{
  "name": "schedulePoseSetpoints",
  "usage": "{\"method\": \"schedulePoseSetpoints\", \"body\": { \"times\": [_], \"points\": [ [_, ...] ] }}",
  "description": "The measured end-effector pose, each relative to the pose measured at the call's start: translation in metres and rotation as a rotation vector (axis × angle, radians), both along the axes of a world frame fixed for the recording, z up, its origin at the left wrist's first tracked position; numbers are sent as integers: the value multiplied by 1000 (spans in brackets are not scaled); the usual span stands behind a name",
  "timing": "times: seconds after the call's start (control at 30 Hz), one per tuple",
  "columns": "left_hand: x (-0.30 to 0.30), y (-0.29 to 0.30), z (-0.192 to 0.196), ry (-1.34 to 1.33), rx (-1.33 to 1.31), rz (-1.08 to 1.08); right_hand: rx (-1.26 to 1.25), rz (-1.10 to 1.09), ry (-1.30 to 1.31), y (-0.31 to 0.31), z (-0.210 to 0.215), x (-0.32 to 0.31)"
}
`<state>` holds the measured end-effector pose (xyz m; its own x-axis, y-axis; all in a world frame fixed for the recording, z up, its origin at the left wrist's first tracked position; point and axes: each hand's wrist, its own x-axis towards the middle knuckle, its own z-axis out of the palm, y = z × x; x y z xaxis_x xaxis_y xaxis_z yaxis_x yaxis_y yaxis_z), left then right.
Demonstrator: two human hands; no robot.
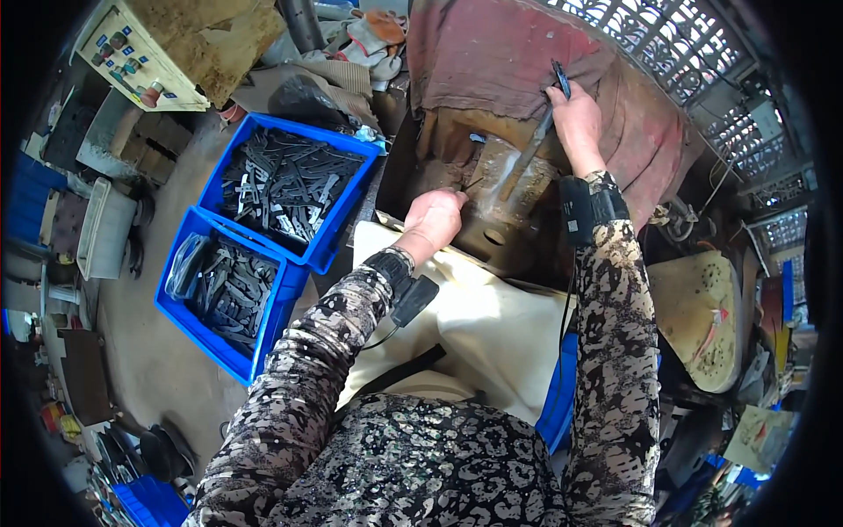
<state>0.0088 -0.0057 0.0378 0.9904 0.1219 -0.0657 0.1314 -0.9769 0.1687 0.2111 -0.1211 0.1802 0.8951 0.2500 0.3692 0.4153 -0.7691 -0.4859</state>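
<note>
My left hand is closed at the front edge of a brown-stained metal basin. A thin dark strip pokes out past its fingertips; most of it is hidden. Farther back and to the right, my right hand grips a slim dark piece that sticks up beyond the fingers. I cannot make out its exact kind. Below that hand a grey rod or pipe slants down into the basin, its upper end beside the fingers. A small blue bit lies inside the basin.
Two blue crates full of dark flat metal pieces stand to my left. A reddish cloth drapes the basin's back. At upper left is a control box with knobs. A stained pale board sits at right.
</note>
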Motion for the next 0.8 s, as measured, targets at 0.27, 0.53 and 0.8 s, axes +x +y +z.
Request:
{"method": "schedulePoseSetpoints", "body": {
  "times": [0.27,0.53,0.8],
  "points": [
    [-7,2,-10,-94,-53,-18,69,34,34,-2,-2,2],
    [-14,0,17,-166,-304,80,48,33,72,2,1,3],
    [-7,-1,11,-266,-408,127,65,12,26,-3,-2,2]
  ]
}}
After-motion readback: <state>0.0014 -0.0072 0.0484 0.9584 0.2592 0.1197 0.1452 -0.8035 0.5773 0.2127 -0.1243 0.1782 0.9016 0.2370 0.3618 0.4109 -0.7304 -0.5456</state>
